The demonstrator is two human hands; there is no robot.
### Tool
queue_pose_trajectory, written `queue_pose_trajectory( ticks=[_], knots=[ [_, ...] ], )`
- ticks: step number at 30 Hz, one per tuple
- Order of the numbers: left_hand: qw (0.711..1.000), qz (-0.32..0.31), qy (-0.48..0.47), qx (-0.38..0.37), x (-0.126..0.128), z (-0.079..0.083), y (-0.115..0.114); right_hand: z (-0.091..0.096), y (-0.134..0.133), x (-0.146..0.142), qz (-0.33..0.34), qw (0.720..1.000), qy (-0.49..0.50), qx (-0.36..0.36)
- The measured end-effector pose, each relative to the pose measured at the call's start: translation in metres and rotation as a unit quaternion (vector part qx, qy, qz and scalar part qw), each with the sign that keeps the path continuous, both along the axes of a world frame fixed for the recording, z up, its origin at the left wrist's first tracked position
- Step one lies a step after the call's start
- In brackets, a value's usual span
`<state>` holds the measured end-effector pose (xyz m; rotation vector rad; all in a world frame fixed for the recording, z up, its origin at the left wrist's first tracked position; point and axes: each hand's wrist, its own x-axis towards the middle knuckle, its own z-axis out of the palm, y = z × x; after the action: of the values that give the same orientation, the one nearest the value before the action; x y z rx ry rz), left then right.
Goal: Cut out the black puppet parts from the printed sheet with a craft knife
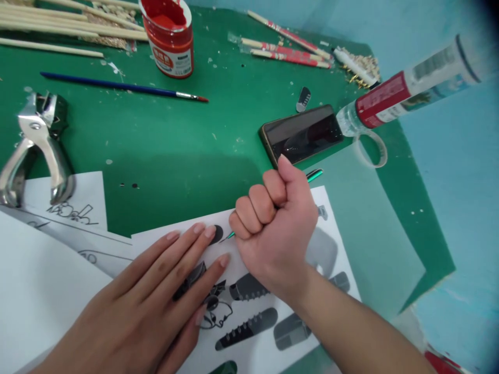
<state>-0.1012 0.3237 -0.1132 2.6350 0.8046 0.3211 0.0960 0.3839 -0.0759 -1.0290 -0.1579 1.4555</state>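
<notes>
My right hand (276, 228) is closed in a fist around a slim green craft knife (315, 175). Its thin pointed tip angles down to the left onto a printed sheet (249, 324), beside a dark oval shape at the sheet's upper edge. My left hand (156, 296) lies flat on the same sheet with fingers stretched out, the fingertips just left of the knife tip. Grey and black shapes and a line drawing are printed on the sheet. The middle of the knife is hidden inside my fist.
A phone (302, 132) lies behind my right hand, with a clear bottle (405, 93) and a tape ring (370, 149) to its right. A metal hole punch (39, 145), a blue paintbrush (125, 87), a red paint jar (169, 47) and wooden sticks (70, 26) are on the green table.
</notes>
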Motion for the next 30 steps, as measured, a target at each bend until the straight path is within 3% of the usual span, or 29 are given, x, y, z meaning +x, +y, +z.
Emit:
queue_pose_trajectory(
  ticks=[10,30],
  knots=[
    [0.999,0.004,0.004,-0.033,-0.0028,0.0012,-0.0032,-0.0024,-0.0031,-0.0011,0.02,0.999,-0.032,0.006],
    [1.0,-0.005,0.006,0.0,-0.0008,0.0042,-0.0001,-0.0006,-0.001,-0.002,0.048,0.998,-0.004,0.042]
  ],
)
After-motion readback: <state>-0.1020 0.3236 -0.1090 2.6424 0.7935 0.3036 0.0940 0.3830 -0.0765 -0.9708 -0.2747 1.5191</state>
